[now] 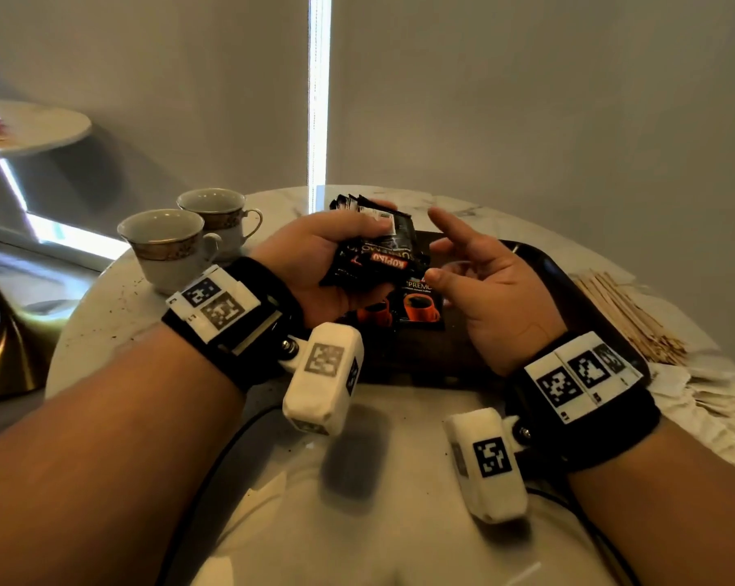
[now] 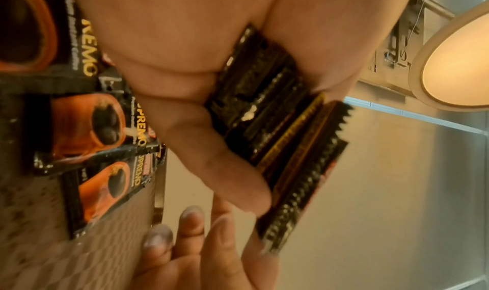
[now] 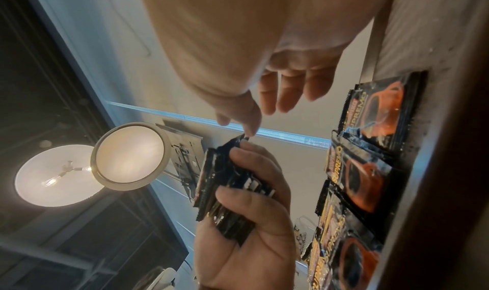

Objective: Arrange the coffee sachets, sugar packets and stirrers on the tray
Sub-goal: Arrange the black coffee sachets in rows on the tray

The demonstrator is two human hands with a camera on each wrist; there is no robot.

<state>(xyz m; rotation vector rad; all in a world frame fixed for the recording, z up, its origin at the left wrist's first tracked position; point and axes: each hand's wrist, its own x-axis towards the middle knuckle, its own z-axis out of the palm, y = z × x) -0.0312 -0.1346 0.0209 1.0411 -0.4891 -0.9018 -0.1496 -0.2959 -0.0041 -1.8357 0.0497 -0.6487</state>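
My left hand [image 1: 315, 264] is gripping a stack [image 1: 372, 243] of black coffee sachets, thumb on top and fingers curling underneath, holding it just above the tray [image 1: 568, 289]. In the left wrist view the sachets' serrated edges are fanning out between my thumb and fingers. My right hand [image 1: 480, 281] is hovering just beside the stack with its palm turned toward it, fingers relaxed and spread, holding nothing; its thumb tip is sitting right at the stack's near corner, though I cannot tell whether it is touching. The two hands are close together over the tray.

Three sachets [image 3: 368, 169] with orange cups printed on them are lying flat on the dark tray in an overlapping row, under my hands. The stirrers [image 1: 628, 319] are lying in a pile on the table [image 1: 399, 458] just right of the tray, with pale packets [image 1: 704, 395] spreading nearer me beside them. Two cups [image 1: 188, 234] are standing on the table to my left, well apart from the tray.
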